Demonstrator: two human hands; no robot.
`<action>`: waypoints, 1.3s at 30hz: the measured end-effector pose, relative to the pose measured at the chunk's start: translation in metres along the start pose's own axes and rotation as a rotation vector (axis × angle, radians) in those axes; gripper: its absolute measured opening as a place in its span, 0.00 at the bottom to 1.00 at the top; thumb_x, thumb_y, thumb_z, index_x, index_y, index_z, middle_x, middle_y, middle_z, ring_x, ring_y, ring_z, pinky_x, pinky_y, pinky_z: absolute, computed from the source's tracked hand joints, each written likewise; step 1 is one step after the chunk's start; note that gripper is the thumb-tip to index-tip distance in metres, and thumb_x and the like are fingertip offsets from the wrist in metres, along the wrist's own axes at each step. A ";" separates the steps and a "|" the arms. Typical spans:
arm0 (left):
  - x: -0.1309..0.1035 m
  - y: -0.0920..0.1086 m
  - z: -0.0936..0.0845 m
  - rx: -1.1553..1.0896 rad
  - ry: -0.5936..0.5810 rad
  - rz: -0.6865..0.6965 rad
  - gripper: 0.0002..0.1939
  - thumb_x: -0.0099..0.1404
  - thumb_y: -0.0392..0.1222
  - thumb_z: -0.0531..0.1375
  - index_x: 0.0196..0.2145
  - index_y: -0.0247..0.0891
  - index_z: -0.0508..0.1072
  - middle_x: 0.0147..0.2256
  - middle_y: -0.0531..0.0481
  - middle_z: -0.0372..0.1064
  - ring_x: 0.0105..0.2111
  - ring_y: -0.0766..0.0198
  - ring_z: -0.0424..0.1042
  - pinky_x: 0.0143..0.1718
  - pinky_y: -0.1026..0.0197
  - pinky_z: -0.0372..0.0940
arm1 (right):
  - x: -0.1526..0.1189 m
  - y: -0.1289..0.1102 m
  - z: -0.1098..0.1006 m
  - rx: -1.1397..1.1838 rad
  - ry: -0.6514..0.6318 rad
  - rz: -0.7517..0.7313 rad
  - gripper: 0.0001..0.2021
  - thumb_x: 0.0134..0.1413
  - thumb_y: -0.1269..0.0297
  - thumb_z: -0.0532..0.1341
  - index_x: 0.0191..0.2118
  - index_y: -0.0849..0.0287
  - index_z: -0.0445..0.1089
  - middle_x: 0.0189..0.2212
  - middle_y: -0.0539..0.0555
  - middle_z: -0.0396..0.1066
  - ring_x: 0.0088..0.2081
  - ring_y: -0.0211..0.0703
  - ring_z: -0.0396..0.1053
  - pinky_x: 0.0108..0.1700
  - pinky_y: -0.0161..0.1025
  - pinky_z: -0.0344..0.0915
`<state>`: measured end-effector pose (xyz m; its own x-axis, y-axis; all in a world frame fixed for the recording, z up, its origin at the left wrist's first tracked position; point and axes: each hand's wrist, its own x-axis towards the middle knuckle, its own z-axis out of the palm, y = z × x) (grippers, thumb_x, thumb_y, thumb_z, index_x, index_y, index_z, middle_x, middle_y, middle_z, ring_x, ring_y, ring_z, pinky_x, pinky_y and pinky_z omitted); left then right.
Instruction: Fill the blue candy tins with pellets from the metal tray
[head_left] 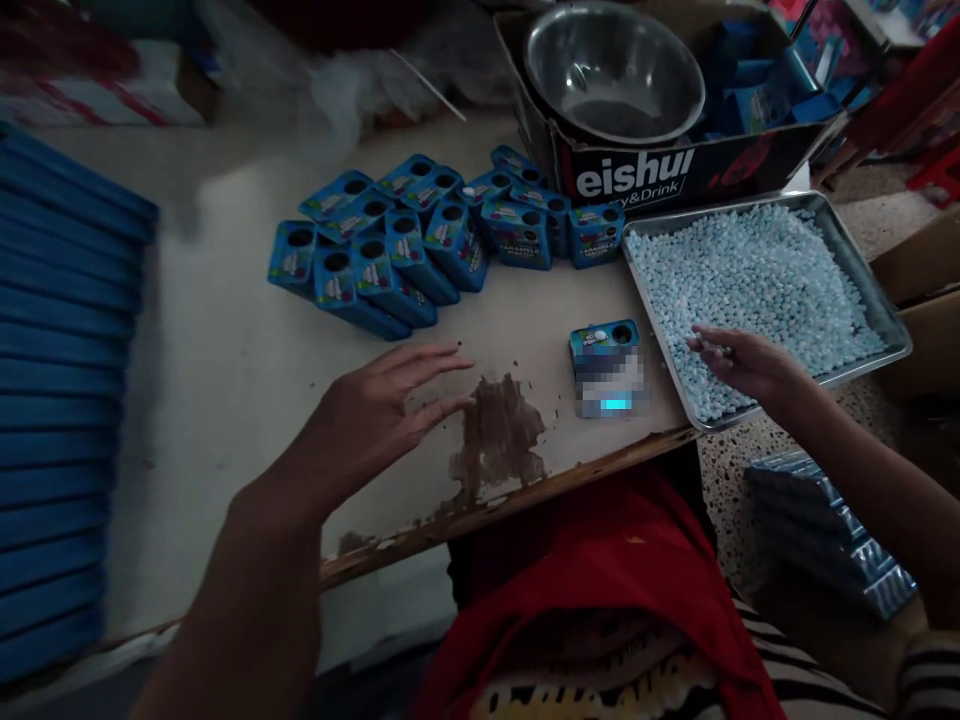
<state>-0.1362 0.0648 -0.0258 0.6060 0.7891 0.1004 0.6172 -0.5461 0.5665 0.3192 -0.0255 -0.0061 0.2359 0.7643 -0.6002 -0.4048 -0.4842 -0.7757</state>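
Note:
Over the worn table (232, 400), my left hand (390, 400) hangs with fingers apart and holds nothing. My right hand (739, 365) is at the left part of a metal tray (904, 335) filled with small pale blue pellets (750, 270); its fingers are bent together among them, and whether they hold any is too small to tell. Between the hands lies one blue box (585, 345) with a round hole, partly pixelated, with a white piece by the hole. Several similar blue boxes (405, 240) stand and lean in a group beyond my left hand.
Long blue stacks (60, 420) line the left side. A black carton (645, 175) holds a steel bowl (615, 70) and blue packs at the back right. Plastic wrap lies at the back. Shiny packs (832, 530) sit below the tray. The table's wooden edge (570, 482) runs near my body.

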 end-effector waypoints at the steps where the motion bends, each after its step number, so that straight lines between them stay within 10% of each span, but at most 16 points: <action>1: 0.003 0.001 0.002 -0.002 0.004 0.021 0.40 0.77 0.77 0.53 0.59 0.39 0.82 0.63 0.37 0.78 0.61 0.43 0.80 0.65 0.39 0.74 | -0.003 0.000 0.003 -0.049 -0.035 0.011 0.11 0.53 0.74 0.76 0.40 0.64 0.77 0.34 0.56 0.76 0.23 0.28 0.61 0.19 0.23 0.58; 10: 0.011 0.004 0.019 -0.074 -0.020 0.107 0.30 0.79 0.68 0.57 0.60 0.42 0.82 0.63 0.40 0.78 0.60 0.46 0.80 0.59 0.45 0.79 | -0.025 -0.045 0.061 -0.532 -0.371 -0.192 0.14 0.55 0.59 0.79 0.40 0.61 0.79 0.26 0.49 0.71 0.24 0.31 0.59 0.24 0.32 0.51; 21: -0.004 -0.016 0.025 -0.088 -0.008 0.097 0.35 0.78 0.74 0.53 0.59 0.45 0.83 0.61 0.40 0.80 0.55 0.47 0.83 0.54 0.47 0.81 | -0.042 -0.081 0.124 -1.546 -0.386 -0.533 0.07 0.61 0.73 0.66 0.43 0.59 0.81 0.29 0.48 0.73 0.33 0.37 0.66 0.39 0.37 0.58; 28: -0.009 -0.027 0.021 -0.097 -0.072 0.021 0.45 0.73 0.82 0.49 0.59 0.43 0.84 0.64 0.37 0.77 0.59 0.44 0.81 0.65 0.44 0.75 | -0.041 -0.070 0.133 -1.715 -0.354 -0.600 0.12 0.62 0.77 0.63 0.43 0.57 0.83 0.34 0.51 0.79 0.36 0.40 0.71 0.42 0.38 0.58; 39: -0.007 -0.038 0.019 -0.033 -0.118 0.007 0.49 0.73 0.84 0.45 0.62 0.44 0.82 0.67 0.36 0.74 0.58 0.41 0.81 0.57 0.46 0.78 | -0.037 -0.063 0.138 -1.660 -0.285 -0.658 0.17 0.56 0.78 0.68 0.50 0.58 0.83 0.42 0.55 0.83 0.42 0.45 0.76 0.45 0.39 0.63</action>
<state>-0.1544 0.0744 -0.0630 0.6661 0.7459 0.0087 0.5973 -0.5403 0.5927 0.2143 0.0354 0.0921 -0.2390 0.9416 -0.2373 0.9341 0.1562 -0.3210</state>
